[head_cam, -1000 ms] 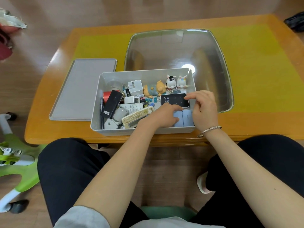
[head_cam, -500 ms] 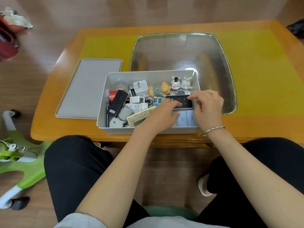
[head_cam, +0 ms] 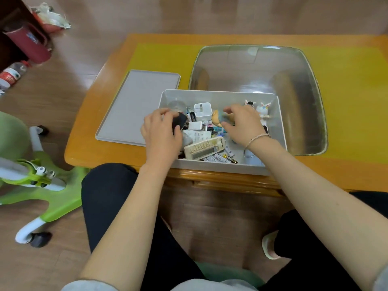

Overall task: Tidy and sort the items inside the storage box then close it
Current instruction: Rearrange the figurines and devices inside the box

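The grey storage box [head_cam: 218, 94] stands open at the table's near edge, its flat lid [head_cam: 142, 101] lying to its left. My left hand [head_cam: 161, 135] reaches into the box's left end and grips a black device [head_cam: 180, 121]. My right hand [head_cam: 244, 123] is in the middle of the box, thumb and fingers curled round a yellow bear figurine [head_cam: 216, 119]. In the box lie a white charger [head_cam: 202, 110], a beige remote [head_cam: 204, 148], loose batteries [head_cam: 219, 159] and two rabbit figurines [head_cam: 263, 109].
The orange table [head_cam: 105, 143] has a glass inset [head_cam: 294, 91] right behind the box. A green chair base [head_cam: 42, 181] stands on the floor to my left. A bottle [head_cam: 12, 73] and a red container [head_cam: 27, 42] lie at the far left.
Both hands left the black touch-panel device at the box's right. The left hand moved to the black device at the left end; the right hand moved back to the bear figurine.
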Demonstrator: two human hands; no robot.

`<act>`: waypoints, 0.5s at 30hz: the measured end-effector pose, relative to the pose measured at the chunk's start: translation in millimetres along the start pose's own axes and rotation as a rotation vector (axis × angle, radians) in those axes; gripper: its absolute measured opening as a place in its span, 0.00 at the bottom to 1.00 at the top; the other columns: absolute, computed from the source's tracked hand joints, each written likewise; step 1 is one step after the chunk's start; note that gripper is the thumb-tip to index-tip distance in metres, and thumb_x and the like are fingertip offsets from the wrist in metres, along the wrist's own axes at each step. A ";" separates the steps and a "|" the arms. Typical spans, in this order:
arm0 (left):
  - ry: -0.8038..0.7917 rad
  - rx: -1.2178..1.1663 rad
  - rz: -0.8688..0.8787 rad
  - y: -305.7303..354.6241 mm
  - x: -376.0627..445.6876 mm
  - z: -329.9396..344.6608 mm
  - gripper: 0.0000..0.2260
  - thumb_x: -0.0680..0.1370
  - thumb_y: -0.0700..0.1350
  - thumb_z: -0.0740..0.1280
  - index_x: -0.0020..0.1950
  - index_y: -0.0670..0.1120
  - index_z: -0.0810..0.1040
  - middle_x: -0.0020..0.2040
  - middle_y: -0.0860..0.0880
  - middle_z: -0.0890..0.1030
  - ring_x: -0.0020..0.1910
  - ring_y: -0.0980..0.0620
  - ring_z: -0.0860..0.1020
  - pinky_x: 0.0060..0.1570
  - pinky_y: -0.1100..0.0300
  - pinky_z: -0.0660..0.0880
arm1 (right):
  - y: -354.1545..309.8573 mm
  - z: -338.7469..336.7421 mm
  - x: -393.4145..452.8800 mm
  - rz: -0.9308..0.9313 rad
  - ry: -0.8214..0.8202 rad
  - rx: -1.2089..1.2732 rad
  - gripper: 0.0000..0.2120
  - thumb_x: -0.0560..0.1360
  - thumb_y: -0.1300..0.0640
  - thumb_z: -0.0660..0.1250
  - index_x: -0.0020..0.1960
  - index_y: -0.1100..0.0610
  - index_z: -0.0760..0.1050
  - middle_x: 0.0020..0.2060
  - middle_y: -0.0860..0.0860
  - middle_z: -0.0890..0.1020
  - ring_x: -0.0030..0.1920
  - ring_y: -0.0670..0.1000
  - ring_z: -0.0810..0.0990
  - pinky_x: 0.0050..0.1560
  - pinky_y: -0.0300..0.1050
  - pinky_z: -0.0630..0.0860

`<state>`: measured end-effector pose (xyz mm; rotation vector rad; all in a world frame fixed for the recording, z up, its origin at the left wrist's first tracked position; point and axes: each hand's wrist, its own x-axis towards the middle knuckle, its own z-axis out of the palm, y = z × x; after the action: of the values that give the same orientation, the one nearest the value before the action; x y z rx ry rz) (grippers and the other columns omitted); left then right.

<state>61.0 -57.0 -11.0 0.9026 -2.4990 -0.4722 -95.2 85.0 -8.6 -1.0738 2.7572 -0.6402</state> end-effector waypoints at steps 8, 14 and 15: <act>-0.065 0.030 -0.117 -16.0 0.9 10.6 0.22 0.79 0.44 0.62 0.73 0.48 0.63 0.70 0.45 0.65 0.63 0.44 0.70 0.54 0.50 0.74 | -26.4 26.3 52.9 0.028 -0.071 -0.217 0.19 0.72 0.38 0.64 0.44 0.55 0.72 0.47 0.56 0.81 0.53 0.59 0.75 0.50 0.50 0.67; -0.058 0.079 -0.136 -18.0 1.0 13.8 0.19 0.79 0.46 0.62 0.70 0.48 0.68 0.71 0.46 0.64 0.61 0.46 0.72 0.52 0.51 0.75 | -44.1 40.0 62.9 0.082 0.021 -0.238 0.25 0.67 0.30 0.64 0.39 0.54 0.69 0.44 0.56 0.80 0.51 0.60 0.76 0.46 0.49 0.67; -0.058 0.074 -0.140 -18.9 0.9 13.6 0.18 0.79 0.46 0.62 0.70 0.48 0.70 0.72 0.46 0.65 0.61 0.46 0.72 0.52 0.51 0.75 | -46.4 40.7 64.7 0.083 0.034 -0.253 0.25 0.67 0.31 0.65 0.39 0.54 0.68 0.43 0.56 0.81 0.50 0.60 0.76 0.47 0.49 0.68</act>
<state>63.2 -69.1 -30.8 1.1134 -2.5306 -0.4597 -104.2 -2.9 -22.8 -0.9917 2.9536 -0.3070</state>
